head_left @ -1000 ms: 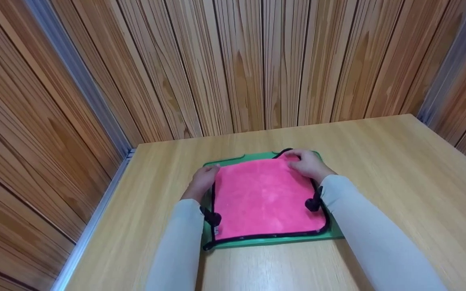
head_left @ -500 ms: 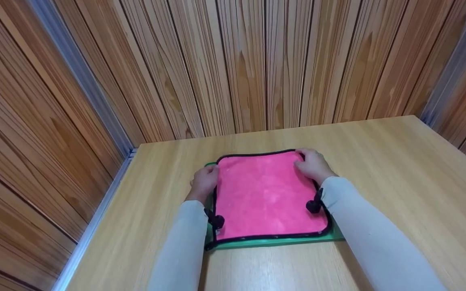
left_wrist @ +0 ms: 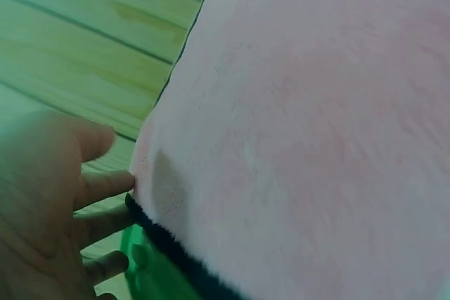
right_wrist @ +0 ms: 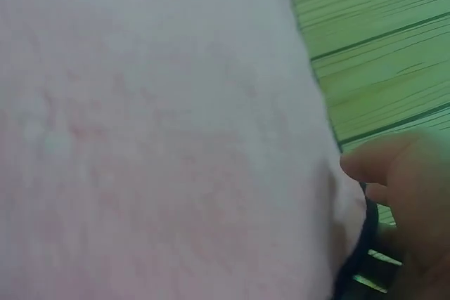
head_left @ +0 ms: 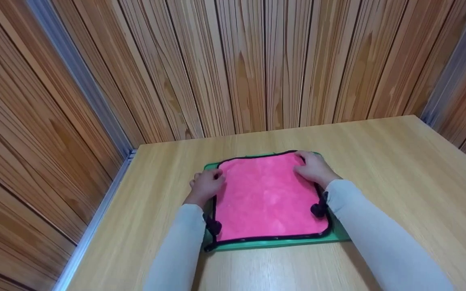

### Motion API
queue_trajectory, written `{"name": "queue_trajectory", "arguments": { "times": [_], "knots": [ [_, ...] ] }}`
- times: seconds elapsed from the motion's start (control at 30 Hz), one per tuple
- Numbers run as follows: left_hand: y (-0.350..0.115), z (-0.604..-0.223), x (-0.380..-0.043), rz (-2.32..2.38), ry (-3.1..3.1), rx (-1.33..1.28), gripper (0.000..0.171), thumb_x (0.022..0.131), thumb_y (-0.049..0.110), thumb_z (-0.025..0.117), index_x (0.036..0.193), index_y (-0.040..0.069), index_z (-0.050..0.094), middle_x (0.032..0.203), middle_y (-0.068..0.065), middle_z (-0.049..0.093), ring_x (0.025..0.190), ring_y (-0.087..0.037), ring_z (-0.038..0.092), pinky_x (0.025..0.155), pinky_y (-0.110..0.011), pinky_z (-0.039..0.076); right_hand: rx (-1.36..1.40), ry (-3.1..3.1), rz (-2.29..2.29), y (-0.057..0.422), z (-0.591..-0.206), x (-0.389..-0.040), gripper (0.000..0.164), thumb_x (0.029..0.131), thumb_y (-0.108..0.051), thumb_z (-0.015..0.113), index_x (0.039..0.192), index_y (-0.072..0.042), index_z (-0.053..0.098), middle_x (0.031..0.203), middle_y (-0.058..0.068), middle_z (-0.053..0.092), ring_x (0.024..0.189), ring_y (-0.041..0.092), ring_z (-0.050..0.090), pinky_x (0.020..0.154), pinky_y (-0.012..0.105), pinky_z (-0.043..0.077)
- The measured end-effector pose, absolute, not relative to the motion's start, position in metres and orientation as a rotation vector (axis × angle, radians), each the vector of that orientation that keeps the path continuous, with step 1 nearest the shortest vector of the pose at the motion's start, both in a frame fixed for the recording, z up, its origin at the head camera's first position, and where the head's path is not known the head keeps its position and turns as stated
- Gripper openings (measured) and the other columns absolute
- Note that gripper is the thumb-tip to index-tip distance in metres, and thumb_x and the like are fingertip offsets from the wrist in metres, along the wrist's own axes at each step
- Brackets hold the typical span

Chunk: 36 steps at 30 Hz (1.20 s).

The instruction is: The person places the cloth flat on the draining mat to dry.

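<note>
A pink plush cloth (head_left: pixel 271 196) with black edging lies spread over a flat green board (head_left: pixel 265 243) on the table. My left hand (head_left: pixel 206 184) is at the cloth's far left corner. In the left wrist view, the fingers of that hand (left_wrist: pixel 42 209) are loosely spread, the fingertips right at the black edge and the thumb apart from them. At the far right corner is my right hand (head_left: pixel 316 166), its thumb over the pink surface. In the right wrist view, the right hand's (right_wrist: pixel 422 209) thumb is beside the cloth's edge, with its other fingers partly hidden.
The wooden table (head_left: pixel 395 169) extends on both sides of the board. Wood-panelled walls (head_left: pixel 241 68) stand behind it and to the sides, with a metal corner post (head_left: pixel 91 85) at the left.
The cloth's far edge has come down flat, and its folded far right corner has opened out. My left hand has shifted slightly nearer, its thumb parting from the fingers.
</note>
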<state>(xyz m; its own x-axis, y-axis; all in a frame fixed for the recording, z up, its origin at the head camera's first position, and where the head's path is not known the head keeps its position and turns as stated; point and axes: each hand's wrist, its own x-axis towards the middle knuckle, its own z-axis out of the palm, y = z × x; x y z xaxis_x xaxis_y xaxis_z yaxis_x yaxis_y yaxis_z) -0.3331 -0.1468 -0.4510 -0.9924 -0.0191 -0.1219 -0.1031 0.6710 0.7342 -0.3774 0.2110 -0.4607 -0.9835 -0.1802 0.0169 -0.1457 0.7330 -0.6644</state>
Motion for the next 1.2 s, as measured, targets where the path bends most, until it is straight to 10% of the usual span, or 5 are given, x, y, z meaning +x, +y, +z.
{"name": "queue_trajectory", "arguments": {
  "times": [0.33, 0.67, 1.2],
  "knots": [
    [-0.161, -0.452, -0.295, 1.283, 2.616, -0.106, 0.039, 0.112, 0.03, 0.068, 0.151, 0.03, 0.071, 0.15, -0.011, 0.063, 0.141, -0.036, 0.039, 0.117, -0.061, 0.043, -0.263, 2.657, -1.189, 0.239, -0.452, -0.321, 0.054, 0.114, -0.028, 0.064, 0.164, -0.01, 0.054, 0.164, 0.031, 0.053, 0.145, 0.047, 0.054, 0.126, 0.065, 0.049],
    [-0.166, -0.455, -0.247, 1.179, 2.648, 0.015, 0.041, 0.108, 0.023, 0.074, 0.148, 0.034, 0.073, 0.131, -0.011, 0.061, 0.133, -0.034, 0.042, 0.094, -0.041, 0.049, -0.35, 2.592, -1.211, 0.256, -0.462, -0.26, 0.043, 0.11, -0.025, 0.073, 0.152, -0.017, 0.065, 0.101, 0.006, 0.055, 0.089, 0.022, 0.052, 0.068, 0.027, 0.042],
    [-0.179, -0.468, -0.226, 1.217, 2.671, 0.111, 0.028, 0.109, 0.02, 0.076, 0.136, 0.029, 0.077, 0.107, -0.006, 0.058, 0.117, -0.027, 0.044, 0.08, -0.034, 0.045, -0.498, 2.605, -1.211, 0.271, -0.475, -0.233, 0.04, 0.112, -0.027, 0.071, 0.149, -0.013, 0.066, 0.09, 0.0, 0.054, 0.08, 0.012, 0.052, 0.068, 0.025, 0.041]
  ]
}}
